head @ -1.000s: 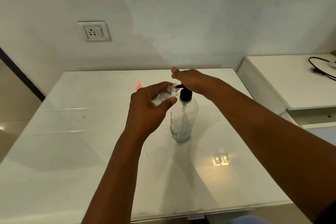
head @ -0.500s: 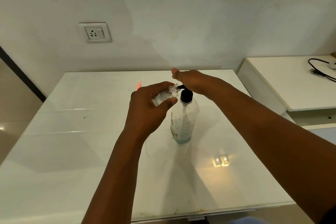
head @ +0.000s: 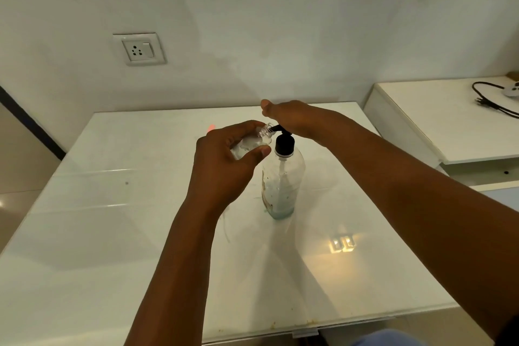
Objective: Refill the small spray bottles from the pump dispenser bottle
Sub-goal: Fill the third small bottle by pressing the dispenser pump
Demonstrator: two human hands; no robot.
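On the white glass-topped table point(head: 112, 233) a clear pump dispenser bottle point(head: 282, 185) stands upright near the middle, with a black collar and pump head and a little pale liquid pooled at its base. The person's right hand point(head: 292, 118) lies flat over the top of the pump, palm down on the head, thumb sticking out to the far side; the fingers are loosely extended and not wrapped round anything. The left hand point(head: 227, 166) is closed around a small spray bottle point(head: 252, 143), clear and with its cap off, held tilted so that its threaded open neck meets the tip of the black nozzle (whether liquid is passing across, I cannot tell from here). The small bottle is raised off the table, just beside the pump's collar. On the wall behind there is a white socket plate point(head: 139, 48). Off to the right a second white surface point(head: 449, 126) carries a black cable point(head: 490, 101) near its far corner.
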